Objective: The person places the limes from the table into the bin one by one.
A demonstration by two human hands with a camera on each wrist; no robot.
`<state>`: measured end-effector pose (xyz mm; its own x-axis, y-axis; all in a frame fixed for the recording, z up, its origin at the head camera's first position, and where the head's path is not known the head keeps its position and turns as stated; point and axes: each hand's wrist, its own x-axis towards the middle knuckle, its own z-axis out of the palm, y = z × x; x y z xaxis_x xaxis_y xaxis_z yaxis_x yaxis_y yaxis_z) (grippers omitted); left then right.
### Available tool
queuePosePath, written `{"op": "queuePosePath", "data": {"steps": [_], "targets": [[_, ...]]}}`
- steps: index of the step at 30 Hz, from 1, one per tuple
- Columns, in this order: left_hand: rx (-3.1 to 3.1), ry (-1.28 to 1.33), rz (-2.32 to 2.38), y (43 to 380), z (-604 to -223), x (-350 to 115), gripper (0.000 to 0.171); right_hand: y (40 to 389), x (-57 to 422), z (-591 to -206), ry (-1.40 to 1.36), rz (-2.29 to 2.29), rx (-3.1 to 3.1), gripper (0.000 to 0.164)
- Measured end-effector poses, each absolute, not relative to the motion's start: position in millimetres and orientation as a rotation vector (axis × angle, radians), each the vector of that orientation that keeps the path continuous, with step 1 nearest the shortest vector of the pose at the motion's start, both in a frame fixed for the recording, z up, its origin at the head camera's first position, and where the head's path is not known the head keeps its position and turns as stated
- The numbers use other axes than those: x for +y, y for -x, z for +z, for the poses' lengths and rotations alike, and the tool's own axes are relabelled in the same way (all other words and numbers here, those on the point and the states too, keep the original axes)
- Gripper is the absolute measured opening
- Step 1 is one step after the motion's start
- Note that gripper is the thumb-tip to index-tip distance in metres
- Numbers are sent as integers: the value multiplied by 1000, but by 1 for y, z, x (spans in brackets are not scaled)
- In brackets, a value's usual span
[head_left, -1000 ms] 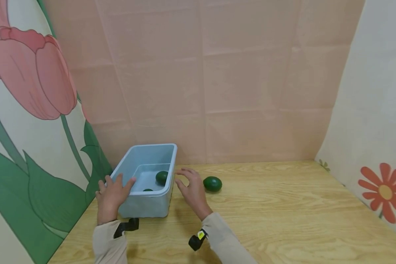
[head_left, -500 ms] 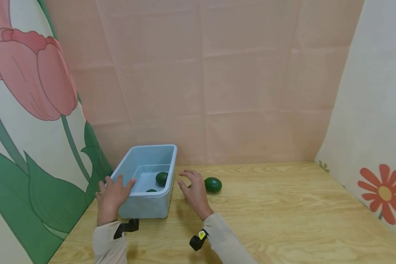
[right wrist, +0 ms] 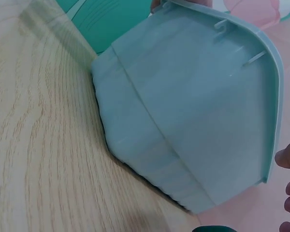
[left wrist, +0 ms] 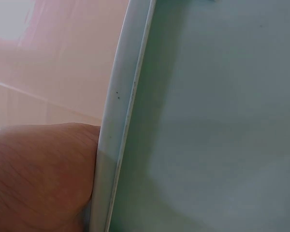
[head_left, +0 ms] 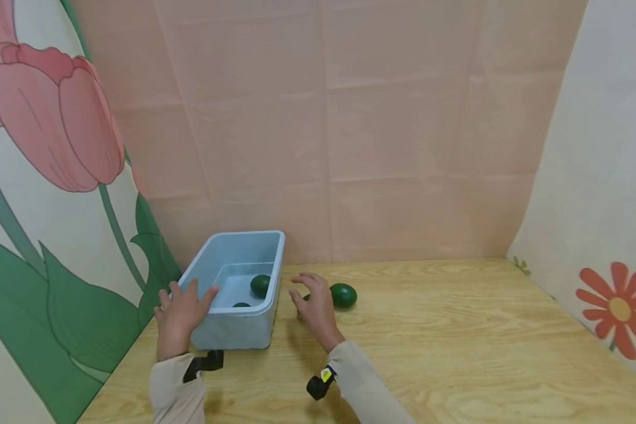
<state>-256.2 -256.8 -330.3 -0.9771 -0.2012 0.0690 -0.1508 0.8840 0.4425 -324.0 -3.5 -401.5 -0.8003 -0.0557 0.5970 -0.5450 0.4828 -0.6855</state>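
Observation:
My left hand [head_left: 182, 318] rests at the near left corner of a light blue plastic bin [head_left: 230, 331], its fingers spread over the rim. The left wrist view shows the base of that hand against the outside of the bin's rim [left wrist: 117, 106]. Inside the bin lie two dark green avocados, one [head_left: 259, 285] plain to see, the other [head_left: 241, 305] mostly hidden by the front wall. Right of the bin, my right hand [head_left: 318, 309] hovers with fingers loosely curved and parted. A green bit of an avocado [head_left: 307, 297] shows between its thumb and fingers, and another avocado [head_left: 344, 295] lies just behind it.
The wood-grain table [head_left: 456, 341] reaches back to a pink cloth backdrop [head_left: 392, 129]. A tulip-printed panel [head_left: 58, 123] stands close along the bin's left side, and a white panel with a red flower [head_left: 619, 308] bounds the right.
My right hand has moved slightly right, away from the bin, and a green bit of avocado has come into sight between its thumb and fingers. The left hand stays put.

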Motion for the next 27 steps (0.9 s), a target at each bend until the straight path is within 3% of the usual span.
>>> {"op": "queuePosePath", "data": {"steps": [27], "targets": [[-2935,-284,-656,256,-331,-257,77,332,0,-416,-441,1257,-2272,24]]}}
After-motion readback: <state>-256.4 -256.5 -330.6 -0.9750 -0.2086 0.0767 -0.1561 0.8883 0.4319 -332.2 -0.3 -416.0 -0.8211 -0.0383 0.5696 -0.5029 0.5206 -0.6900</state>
